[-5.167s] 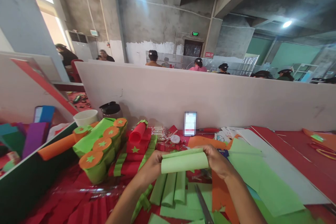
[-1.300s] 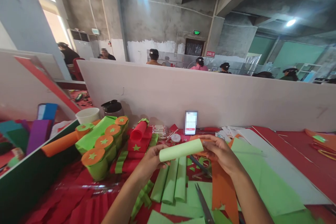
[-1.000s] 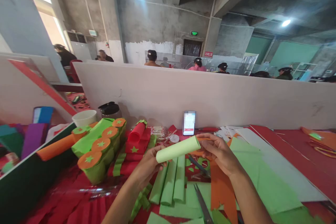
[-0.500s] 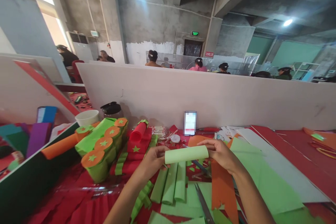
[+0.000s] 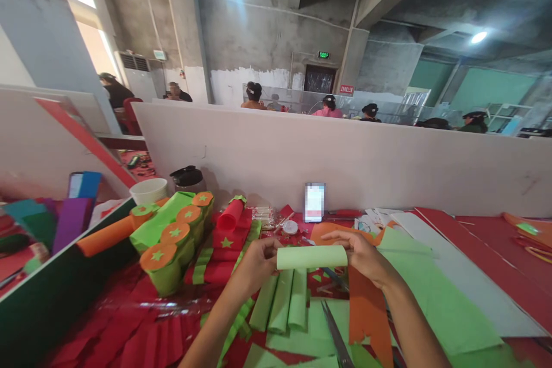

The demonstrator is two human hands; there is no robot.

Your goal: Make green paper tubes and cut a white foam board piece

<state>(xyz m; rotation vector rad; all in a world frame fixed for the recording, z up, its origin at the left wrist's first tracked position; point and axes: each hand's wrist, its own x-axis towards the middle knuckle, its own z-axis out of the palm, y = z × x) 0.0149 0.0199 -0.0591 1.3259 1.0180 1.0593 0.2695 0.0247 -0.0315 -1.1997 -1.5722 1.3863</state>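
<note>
Between my two hands a light green paper tube (image 5: 311, 257) lies level above the table. My left hand (image 5: 264, 257) grips its left end, fingers closed. At the other end my right hand (image 5: 360, 253) pinches the tube, with the index finger and thumb around the edge. Below it, several similar green paper rolls (image 5: 280, 302) lie side by side next to flat green sheets (image 5: 321, 322). A pair of scissors (image 5: 335, 330) rests on those sheets. An orange paper strip (image 5: 367, 310) with a star-shaped cutout lies under my right hand.
Green tubes with orange star-topped ends (image 5: 166, 267) stand at left, near red paper tubes (image 5: 230, 215). A phone (image 5: 314, 204) leans on the white partition (image 5: 267, 149). Behind the left tubes are a cup (image 5: 149, 190) and a black-lidded jug (image 5: 187, 177). Large green paper (image 5: 435, 293) covers the right.
Both hands still hold the green tube, which has become more level, its right end lower. The whole view has shifted slightly.
</note>
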